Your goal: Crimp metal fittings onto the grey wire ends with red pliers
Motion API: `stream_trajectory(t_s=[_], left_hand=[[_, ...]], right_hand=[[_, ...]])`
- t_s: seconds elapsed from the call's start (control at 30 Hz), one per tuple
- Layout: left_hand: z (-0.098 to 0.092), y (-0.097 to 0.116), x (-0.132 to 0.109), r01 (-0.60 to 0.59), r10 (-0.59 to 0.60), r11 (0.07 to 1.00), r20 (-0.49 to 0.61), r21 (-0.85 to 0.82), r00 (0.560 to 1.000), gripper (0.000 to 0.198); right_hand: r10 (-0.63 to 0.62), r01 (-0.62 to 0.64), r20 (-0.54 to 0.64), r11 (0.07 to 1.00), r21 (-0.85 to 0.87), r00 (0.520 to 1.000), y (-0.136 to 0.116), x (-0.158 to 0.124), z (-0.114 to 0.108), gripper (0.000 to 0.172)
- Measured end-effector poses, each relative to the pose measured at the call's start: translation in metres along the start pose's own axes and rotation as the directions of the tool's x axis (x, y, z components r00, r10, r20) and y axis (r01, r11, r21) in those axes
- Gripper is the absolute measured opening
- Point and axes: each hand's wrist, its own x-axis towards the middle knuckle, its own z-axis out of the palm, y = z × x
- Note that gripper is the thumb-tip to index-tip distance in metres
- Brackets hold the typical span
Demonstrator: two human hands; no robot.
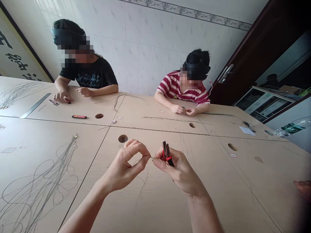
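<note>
Near the middle of the view, my left hand [131,163] pinches a thin cord [146,171] between thumb and index finger, and part of the cord hangs below. Close beside it, my right hand [173,166] holds small pliers [167,154] with red and black handles, their dark jaws pointing up. The right thumb and index finger also pinch at the cord's end; a tiny piece between the fingertips is too small to make out. Both hands are above the light wooden table [136,213].
A bundle of cords [60,171] spreads over the left of the table. Across it sit two people, one in a black shirt [93,76], one in a striped shirt [172,84]. A ruler [36,105], a red and black box-like item [79,116] and a bottle [293,127] lie about.
</note>
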Motion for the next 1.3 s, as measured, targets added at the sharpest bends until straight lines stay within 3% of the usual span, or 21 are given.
stream_trajectory(t_s=[0.17,0.3,0.43,0.6,0.9,1.3], left_hand=[[-0.0002,0.0034,0.0013,-0.02,0.02,1.0,-0.033,0.003,0.999,0.015],[-0.0027,0.0055,0.0017,0.0,-0.003,0.999,-0.05,-0.053,0.999,0.013],[-0.0055,0.0056,0.0015,0.02,-0.025,0.996,-0.058,-0.09,0.998,0.017],[-0.005,0.0055,0.0011,0.021,-0.027,0.997,-0.064,-0.081,0.998,0.023],[-0.0028,0.006,0.0044,-0.02,0.02,1.0,-0.038,0.004,0.999,0.015],[-0.0028,0.0002,0.0023,-0.021,0.022,1.0,-0.002,0.017,1.0,0.015]], right_hand=[[-0.035,0.034,-0.013,0.997,-0.067,0.999,-0.0009,-0.0012,0.0011,0.024],[-0.053,0.036,-0.096,0.986,-0.164,0.994,-0.0002,-0.0028,0.0027,0.024],[-0.143,0.088,-0.166,0.949,-0.301,0.976,0.0036,-0.0035,0.0043,0.019],[-0.249,0.173,-0.146,0.901,-0.398,0.958,0.0058,-0.0042,0.0052,0.013],[-0.314,0.255,-0.089,0.88,-0.402,0.945,0.0064,-0.0033,0.0055,0.022],[-0.312,0.254,-0.086,0.881,-0.4,0.946,0.0073,-0.0038,0.0047,0.024]])
